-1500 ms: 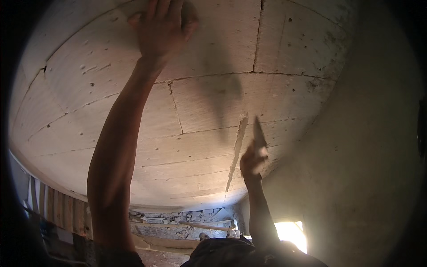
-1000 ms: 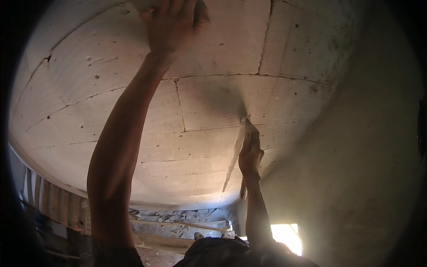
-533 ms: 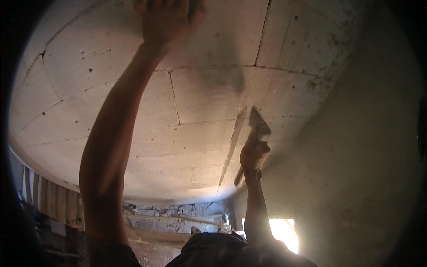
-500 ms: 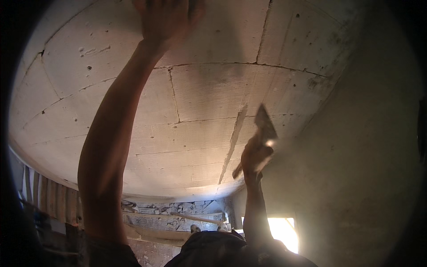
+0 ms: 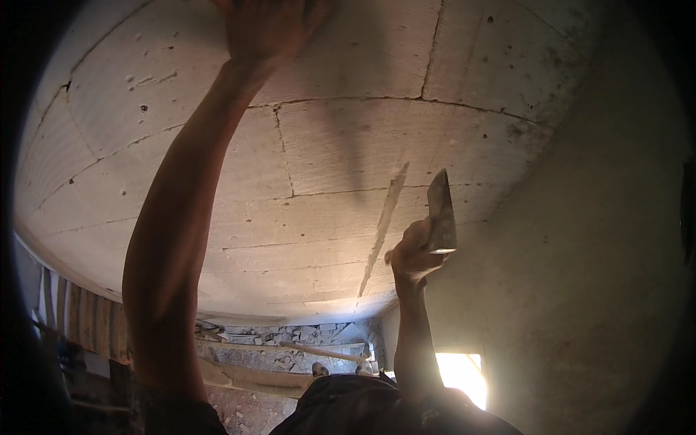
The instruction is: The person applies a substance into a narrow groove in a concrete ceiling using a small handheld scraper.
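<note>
My left hand [image 5: 264,32] is raised to the pale block wall [image 5: 341,145] at the top edge, which cuts off its fingertips. Its visible fingers look spread, and nothing shows in its grasp. Lower and to the right, my right hand [image 5: 413,254] is closed round the handle of a short-handled tool with a wedge-shaped metal head [image 5: 441,214]. The head points upward and narrows to a tip; its lower end catches light. Whether it is a hatchet, hammer or trowel I cannot tell. Left of it, a narrow darker strip [image 5: 383,228] runs slantwise down the wall.
A plain greyish wall [image 5: 580,254] meets the block wall at the right. Below lie rubble [image 5: 312,335] and wooden boards [image 5: 254,377]. A bright opening [image 5: 462,377] is at lower right; upright slats [image 5: 83,315] stand at lower left.
My right hand has turned the tool so its head stands more upright, slightly further right, and its handle end shows less. My left hand has stayed nearly in place.
</note>
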